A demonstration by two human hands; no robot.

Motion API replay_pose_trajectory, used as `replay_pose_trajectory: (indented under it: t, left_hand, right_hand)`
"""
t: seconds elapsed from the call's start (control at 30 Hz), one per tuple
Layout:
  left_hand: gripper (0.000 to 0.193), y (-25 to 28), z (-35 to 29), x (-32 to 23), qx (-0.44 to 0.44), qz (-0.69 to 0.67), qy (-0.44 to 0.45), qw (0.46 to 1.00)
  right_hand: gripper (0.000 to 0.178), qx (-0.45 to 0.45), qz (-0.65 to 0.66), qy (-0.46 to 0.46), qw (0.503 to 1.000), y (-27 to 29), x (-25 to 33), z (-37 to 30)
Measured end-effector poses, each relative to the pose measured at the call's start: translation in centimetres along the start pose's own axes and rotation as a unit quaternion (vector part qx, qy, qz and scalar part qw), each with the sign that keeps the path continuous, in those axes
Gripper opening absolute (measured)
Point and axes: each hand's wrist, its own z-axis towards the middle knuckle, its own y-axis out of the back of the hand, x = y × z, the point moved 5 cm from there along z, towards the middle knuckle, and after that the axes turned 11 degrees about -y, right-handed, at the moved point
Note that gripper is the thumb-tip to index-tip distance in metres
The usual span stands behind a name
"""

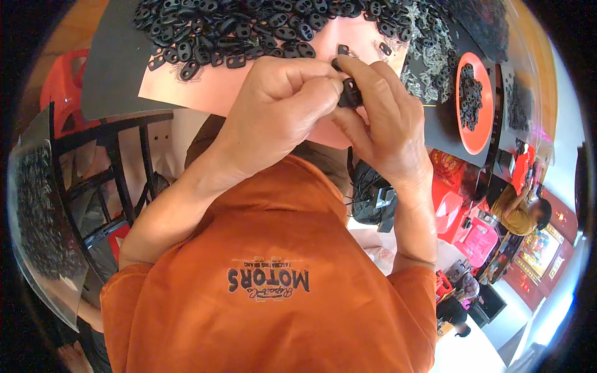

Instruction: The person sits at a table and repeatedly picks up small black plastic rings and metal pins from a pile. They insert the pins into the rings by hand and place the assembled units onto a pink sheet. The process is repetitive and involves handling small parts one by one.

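My right hand grips a black plastic cord lock between thumb and fingers, above the near edge of a pale pink sheet. Right beside it, my left hand is closed, its thumb and fingertips pinched against the cord lock's left side. Whatever those left fingertips hold is hidden. A small dark piece shows at my right index fingertip. Beyond my hands lies a heap of black cord lock parts with two holes each. Small metal springs are piled to its right.
A red oval dish of small black pieces stands at the table's right. Red stools and a black metal frame are at the left. Other people, including one in a yellow top, are farther off at the right.
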Motion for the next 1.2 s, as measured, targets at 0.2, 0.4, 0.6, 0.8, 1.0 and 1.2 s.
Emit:
replay_pose_trajectory:
  t: [0.2, 0.4, 0.6, 0.8, 1.0, 1.2]
  left_hand:
    - [0.023, 0.1, -0.2, -0.1, -0.024, -0.02, -0.012, 0.999]
    - [0.02, 0.4, -0.2, -0.1, 0.003, -0.042, -0.004, 0.999]
    - [0.02, 0.4, 0.4, -0.2, 0.053, 0.012, 0.004, 0.999]
    - [0.02, 0.5, 0.3, 0.1, 0.037, -0.009, 0.021, 0.999]
    - [0.023, 0.4, 0.3, -0.1, 0.019, -0.019, 0.027, 0.999]
    - [0.023, 0.3, 0.6, -0.7, 0.058, -0.004, 0.023, 0.998]
  right_hand:
    - [0.044, -0.036, 0.016, -0.007, 0.999, 0.0, 0.0, -0.5]
    - [0.044, -0.01, 0.046, 0.034, 0.998, 0.5, -0.1, -0.1]
    - [0.045, 0.059, 0.029, 0.027, 0.997, 1.0, 0.4, 0.2]
    - [0.046, 0.032, 0.014, -0.011, 0.999, 0.6, 0.5, -0.3]
    - [0.043, 0.003, 0.029, 0.022, 0.999, 0.6, 0.4, -0.3]
    - [0.041, 0.012, 0.011, 0.057, 0.998, 0.5, 0.2, 0.1]
